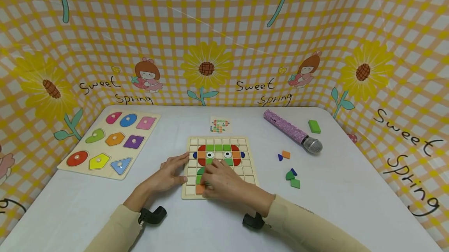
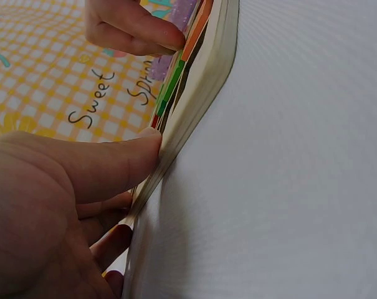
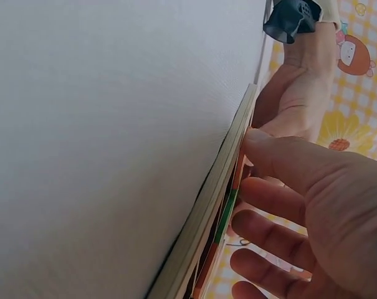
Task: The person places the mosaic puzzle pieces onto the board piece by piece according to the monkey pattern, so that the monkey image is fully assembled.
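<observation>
A wooden grid board (image 1: 191, 139) carries colored tiles arranged as a face with two eye tiles (image 1: 210, 155), with green and orange tiles below. My left hand (image 1: 170, 172) rests at the board's left edge; in the left wrist view its thumb (image 2: 123, 163) touches the rim. My right hand (image 1: 224, 180) is over the board's lower middle, fingertips down at the tiles and covering several of them. In the right wrist view the right thumb (image 3: 281, 152) touches down beside an orange tile (image 3: 239, 169), the other fingers bent over the board. Nothing shows held between these fingers.
Behind the board lies a small picture card (image 1: 220, 125). To the right are loose tiles (image 1: 295, 183), a glittery purple microphone (image 1: 285, 127) and a green block (image 1: 314, 126). At left sits a knobbed shape puzzle (image 1: 119, 141). A patterned cloth (image 1: 224, 29) hangs around the white table.
</observation>
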Available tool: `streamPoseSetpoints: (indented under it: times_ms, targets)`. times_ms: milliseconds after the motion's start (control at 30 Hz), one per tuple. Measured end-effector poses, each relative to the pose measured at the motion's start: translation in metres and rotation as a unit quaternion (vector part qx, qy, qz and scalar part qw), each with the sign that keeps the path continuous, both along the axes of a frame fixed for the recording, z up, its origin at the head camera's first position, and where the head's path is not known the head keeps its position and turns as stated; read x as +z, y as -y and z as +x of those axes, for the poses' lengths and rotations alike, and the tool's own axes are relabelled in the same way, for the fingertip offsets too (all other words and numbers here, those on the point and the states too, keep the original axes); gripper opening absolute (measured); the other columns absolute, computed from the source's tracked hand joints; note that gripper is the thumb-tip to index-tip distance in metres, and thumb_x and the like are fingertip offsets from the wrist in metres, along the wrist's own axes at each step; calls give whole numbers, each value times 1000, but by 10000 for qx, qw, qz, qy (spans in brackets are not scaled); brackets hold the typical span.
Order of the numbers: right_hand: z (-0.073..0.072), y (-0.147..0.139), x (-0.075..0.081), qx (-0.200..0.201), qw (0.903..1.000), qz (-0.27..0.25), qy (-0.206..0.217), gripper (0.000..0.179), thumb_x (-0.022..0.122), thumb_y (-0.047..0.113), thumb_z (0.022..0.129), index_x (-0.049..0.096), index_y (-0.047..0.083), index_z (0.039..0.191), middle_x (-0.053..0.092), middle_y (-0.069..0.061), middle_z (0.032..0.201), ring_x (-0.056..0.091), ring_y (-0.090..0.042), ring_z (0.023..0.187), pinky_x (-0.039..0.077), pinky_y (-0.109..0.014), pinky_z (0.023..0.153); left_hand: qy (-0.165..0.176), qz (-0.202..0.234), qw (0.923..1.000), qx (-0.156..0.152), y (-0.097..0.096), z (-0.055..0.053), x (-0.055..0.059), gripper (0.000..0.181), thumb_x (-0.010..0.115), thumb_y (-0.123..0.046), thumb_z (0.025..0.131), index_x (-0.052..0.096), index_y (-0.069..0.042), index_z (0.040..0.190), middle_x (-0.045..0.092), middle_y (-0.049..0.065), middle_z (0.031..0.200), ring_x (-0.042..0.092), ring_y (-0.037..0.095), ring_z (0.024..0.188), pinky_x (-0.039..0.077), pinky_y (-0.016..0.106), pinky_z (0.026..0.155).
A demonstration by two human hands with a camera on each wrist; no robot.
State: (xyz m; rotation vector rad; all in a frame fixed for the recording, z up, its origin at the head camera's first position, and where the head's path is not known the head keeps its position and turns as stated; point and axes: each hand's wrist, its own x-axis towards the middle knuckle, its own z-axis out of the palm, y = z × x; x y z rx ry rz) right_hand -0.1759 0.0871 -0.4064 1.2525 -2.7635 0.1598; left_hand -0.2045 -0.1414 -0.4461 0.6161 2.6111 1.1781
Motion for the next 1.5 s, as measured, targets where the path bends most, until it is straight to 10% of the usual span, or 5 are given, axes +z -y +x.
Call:
streamPoseSetpoints:
  times_ms: [833, 1500]
  targets:
    - [17, -156, 8, -1829, 9770, -1094, -115, 28, 80, 27, 71, 72, 14, 94, 65, 1, 95, 50, -17, 91, 41, -38, 81, -75, -100, 9999, 96, 0, 1, -2, 66, 64, -13, 86, 35, -4, 145, 21, 5, 159, 16, 34, 144, 12, 60, 112]
    - [25, -228, -4, -2920, 9541, -615, 268, 28, 78, 27, 72, 72, 12, 94, 65, -2, 92, 51, -23, 90, 41, -40, 76, -95, -104, 9999, 32, -1, -1, -1, 67, 65, -12, 86, 35, -3, 145, 22, 7, 158, 17, 35, 144, 11, 60, 112]
